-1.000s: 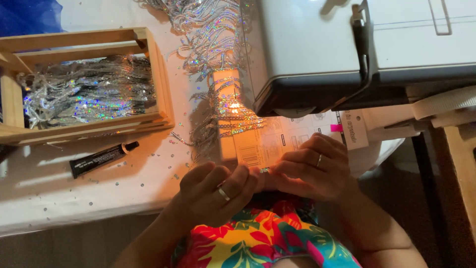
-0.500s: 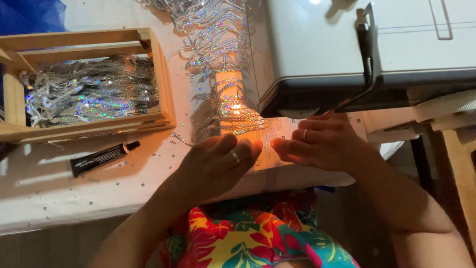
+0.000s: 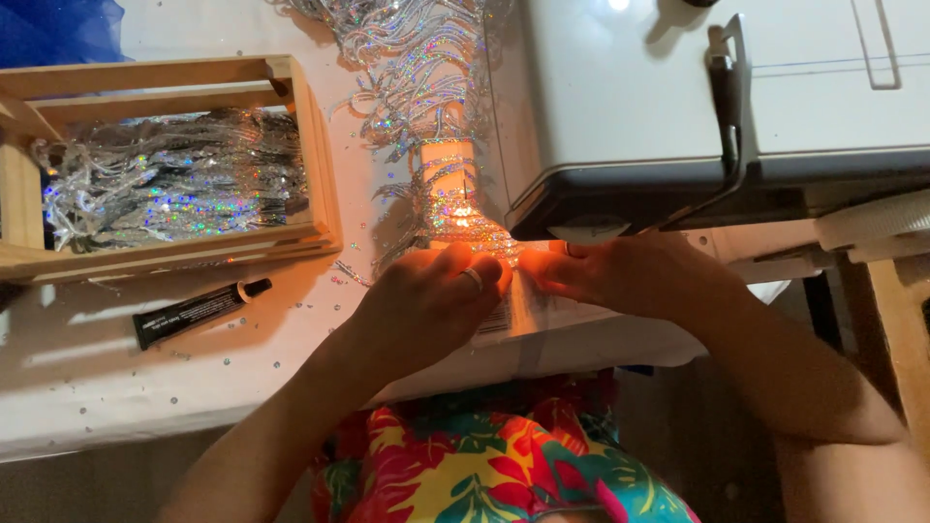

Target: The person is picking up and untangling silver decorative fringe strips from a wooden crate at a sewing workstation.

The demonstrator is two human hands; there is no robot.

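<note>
White cloth covers the desk (image 3: 87, 387), with a sewing machine (image 3: 678, 107) over a silvery sequin fringe strip (image 3: 455, 208) lit beneath it. Left hand (image 3: 426, 300) and right hand (image 3: 630, 276) press flat, fingers together, beside the needle; fingertips this close risk a prick, I'd say.

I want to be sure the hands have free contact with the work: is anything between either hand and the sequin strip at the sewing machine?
Nothing visible. The left hand and right hand rest directly on the sequin strip and its paper backing, just before the sewing machine.
</note>
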